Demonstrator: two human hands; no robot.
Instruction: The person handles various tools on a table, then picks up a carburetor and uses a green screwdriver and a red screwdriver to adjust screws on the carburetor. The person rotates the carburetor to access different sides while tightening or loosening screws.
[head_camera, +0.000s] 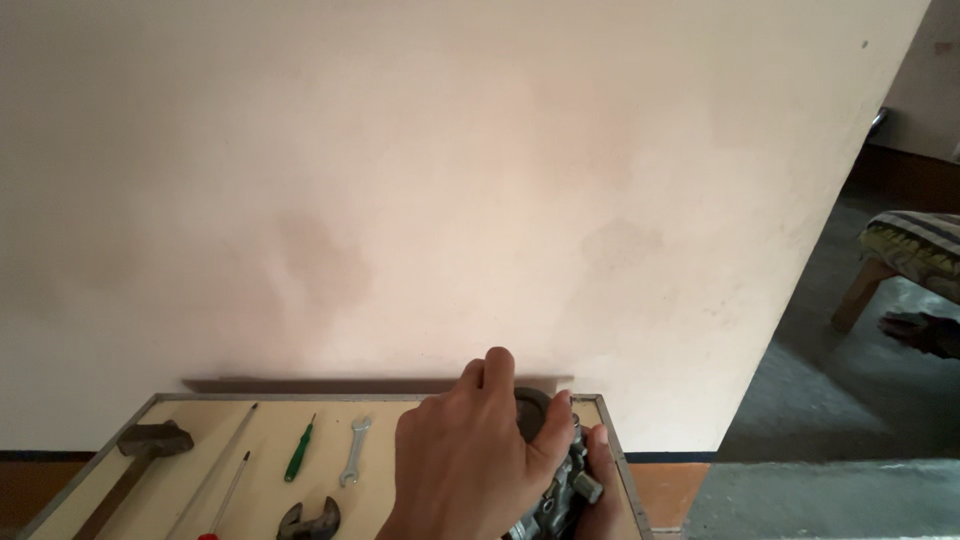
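Grey cast metal shows under the hands at the bottom edge of the head view: a small engine part, lumpy, with a dark round opening at its top, sits at the right end of the pale wooden table close to the far rim. The left hand lies over it from the near side, back of the hand up, wrist leaving the lower edge, knuckles arched and fingers curled over the top of the part, the thumb pressed down its right flank, so this hand is closed around it. Of the right hand only fingertips show, wrapped against the part's right side and touching it; whether it truly clasps the part I cannot tell, since the rest is out of view. No packages, labels or signs are visible. To the left on the table, well apart from the hands, lie a hammer with a dark head, a thin metal rod, a green-handled screwdriver, a red-handled screwdriver, a small silver spanner and dark pliers. Behind the table rises a plain cream wall.
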